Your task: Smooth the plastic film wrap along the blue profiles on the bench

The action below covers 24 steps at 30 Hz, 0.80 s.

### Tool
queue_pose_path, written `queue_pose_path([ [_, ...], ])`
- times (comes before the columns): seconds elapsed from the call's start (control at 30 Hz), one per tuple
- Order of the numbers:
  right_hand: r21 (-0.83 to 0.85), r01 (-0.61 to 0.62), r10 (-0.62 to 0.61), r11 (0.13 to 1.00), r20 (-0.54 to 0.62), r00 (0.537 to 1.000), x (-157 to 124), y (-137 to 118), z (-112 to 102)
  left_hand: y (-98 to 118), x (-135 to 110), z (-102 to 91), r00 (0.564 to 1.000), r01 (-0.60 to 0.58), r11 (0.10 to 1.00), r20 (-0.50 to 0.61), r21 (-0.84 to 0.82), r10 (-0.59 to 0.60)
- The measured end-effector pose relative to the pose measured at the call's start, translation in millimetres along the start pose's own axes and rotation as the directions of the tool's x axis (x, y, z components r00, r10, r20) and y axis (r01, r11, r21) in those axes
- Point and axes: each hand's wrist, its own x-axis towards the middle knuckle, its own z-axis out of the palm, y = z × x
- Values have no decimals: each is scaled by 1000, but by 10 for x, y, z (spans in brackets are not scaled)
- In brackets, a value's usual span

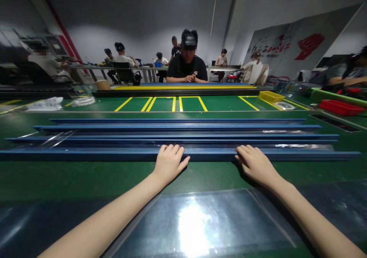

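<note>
Several long blue rails with raised edges lie side by side across the green table. My left hand (169, 161) is on the nearest blue rail (211, 156), its fingers bent over the upper edge and its thumb against the near face. Farther right along the same rail, my right hand (255, 163) has its fingers curled over the edge; its thumb is hidden. Clear plastic film (298, 146) shows in the troughs between the rails. Below my wrists, a wide clear plastic sheet (137, 227) lies on the table and reflects light.
Beyond the rails are yellow tape marks (124, 104), a yellow tray (271, 96) and a red tray (341, 107). A dark phone-like slab (334, 123) lies at right. Across the table sits a person in black (187, 68); others work behind.
</note>
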Motion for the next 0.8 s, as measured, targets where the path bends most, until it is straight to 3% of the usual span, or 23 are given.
queue_pose_path([
  [0.4,254,-55,51,966,23,998,73,-89,-59,7,-2,20,1000,2,999,-25,-42,-3],
  [0.8,298,67,-104,952,112,988,483,-479,-181,2,9,29,999,-6,999,-38,-43,5],
])
